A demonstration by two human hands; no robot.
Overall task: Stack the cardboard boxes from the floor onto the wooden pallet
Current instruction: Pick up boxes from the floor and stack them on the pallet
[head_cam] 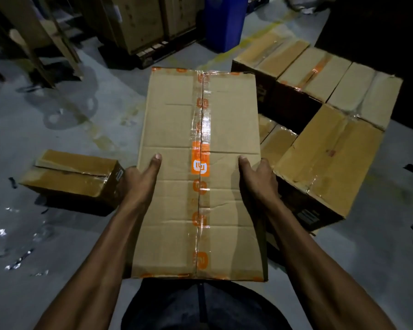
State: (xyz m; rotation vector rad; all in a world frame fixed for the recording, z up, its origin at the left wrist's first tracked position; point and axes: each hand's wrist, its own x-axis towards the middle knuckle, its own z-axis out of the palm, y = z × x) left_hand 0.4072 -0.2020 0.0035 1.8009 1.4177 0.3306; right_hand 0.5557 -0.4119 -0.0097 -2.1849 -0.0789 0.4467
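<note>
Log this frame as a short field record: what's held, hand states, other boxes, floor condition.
held item: long cardboard box, sealed with clear and orange tape, carried flat
left hand: grips the box's left side, thumb on top
right hand: grips the box's right side, thumb on top
boxes at right: several grouped together; pallet beneath not visible
box at left: single, on the floor
floor: grey, with wet patches

The held box (200, 175) hides both hands' fingers beneath its sides; the pallet seems hidden under the stacked boxes (320, 96).
</note>
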